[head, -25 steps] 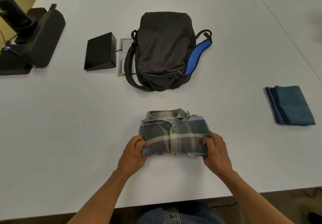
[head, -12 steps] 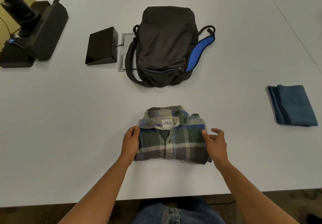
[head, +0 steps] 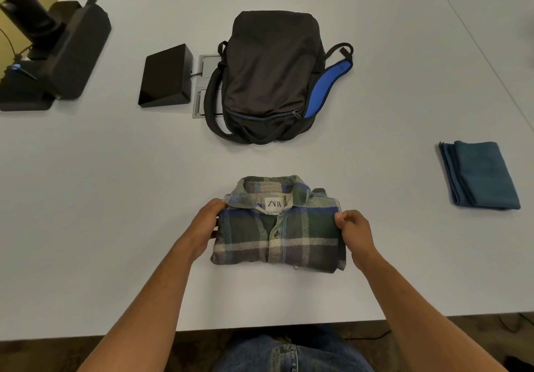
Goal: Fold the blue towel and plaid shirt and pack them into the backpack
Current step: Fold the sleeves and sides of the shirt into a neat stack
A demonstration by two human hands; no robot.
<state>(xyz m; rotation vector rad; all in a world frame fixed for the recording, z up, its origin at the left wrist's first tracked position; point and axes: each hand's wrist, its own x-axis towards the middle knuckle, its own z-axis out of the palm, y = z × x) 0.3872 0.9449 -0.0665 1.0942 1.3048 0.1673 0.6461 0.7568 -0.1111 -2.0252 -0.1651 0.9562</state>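
Fingers of your right hand pinch the folded plaid shirt at lower centre; left hand grips its other edge. Folding looks done. Next: carry it to the backpack, still zipped; blue towel waits mid-right.

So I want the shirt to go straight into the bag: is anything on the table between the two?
Nothing visible lies between the plaid shirt and the backpack; that strip of table is bare. The backpack's zip looks closed, though, so it likely needs opening first.
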